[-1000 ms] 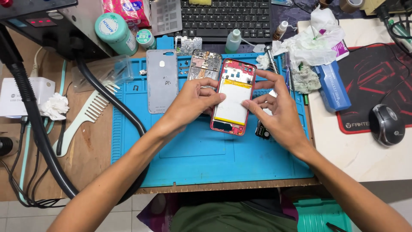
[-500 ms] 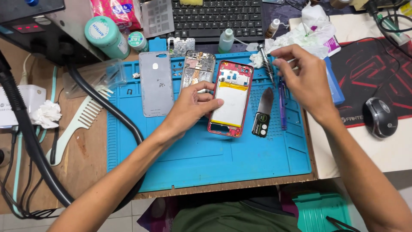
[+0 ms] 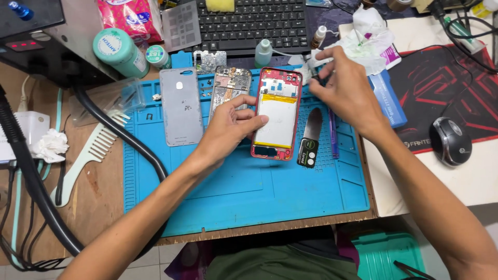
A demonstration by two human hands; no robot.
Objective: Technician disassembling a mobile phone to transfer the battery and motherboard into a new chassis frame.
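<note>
An opened red phone (image 3: 276, 114) with its yellow-white battery showing lies on the blue work mat (image 3: 249, 192). My left hand (image 3: 228, 129) grips the phone's left edge, thumb resting on the battery. My right hand (image 3: 345, 91) hovers just beyond the phone's upper right corner, its fingers pinched on a thin dark tool (image 3: 314, 78) whose kind I cannot tell. A flat metal pry tool (image 3: 310, 137) with a black handle lies beside the phone on its right.
A grey back cover (image 3: 180, 106) and a bare phone frame (image 3: 230, 88) lie left of the phone. A purple pen-like tool (image 3: 333, 135), blue box (image 3: 386, 98), tissue (image 3: 371, 36), small bottle (image 3: 263, 52), keyboard (image 3: 249, 21), mouse (image 3: 451, 141), comb (image 3: 88, 155) and black hose (image 3: 119, 135) surround the mat.
My right hand left the phone's right edge and moved up to the mat's far right corner, where it closed on a thin tool. My left hand stayed on the phone.
</note>
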